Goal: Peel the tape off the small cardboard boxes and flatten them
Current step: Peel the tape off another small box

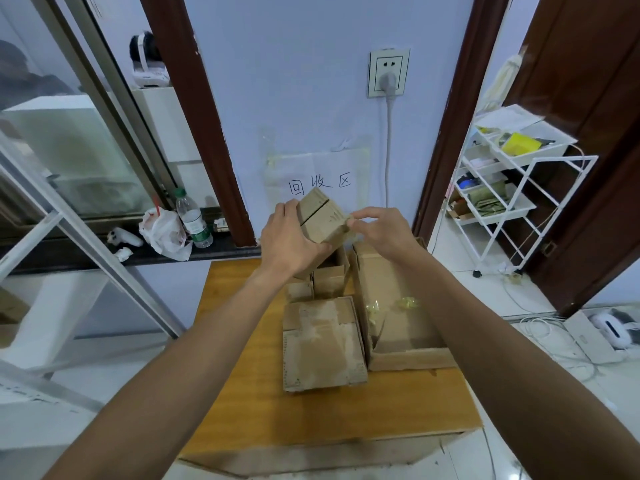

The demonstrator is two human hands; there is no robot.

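Left grip (291,242): clamped on the small cardboard box (323,218). Fingers wrap over its left face, thumb runs along the near lower edge. The box is held in the air above the far end of the bench (242,358), tilted, one corner pointing up. The seam between its flaps shows as a dark line across the upper face.

Right grip (379,230): fingers curled, thumb and fingertips (351,222) brought together at the box's right corner and touching it. Looks like a pinch on the edge there. Can't tell if tape is between the fingers; too small and slightly blurred.

On the bench, all cardboard:
- taped box (322,341), nearest the camera, lying flat, cloudy tape patches across its top
- large open box (408,341), just right of it and touching it, with crumpled yellowish tape scraps (405,303) inside
- two smaller open boxes (329,278) behind the taped one, directly under the held box and partly hidden by the left wrist

Surroundings:
- paper sign (318,181) with handwritten characters on the wall behind the held box
- wall socket (388,72) above it, plug in, cable hanging down
- water bottle (194,220) and crumpled plastic bag (162,230) on the dark ledge to the left
- white wire rack (512,174) with trays of odds and ends to the right
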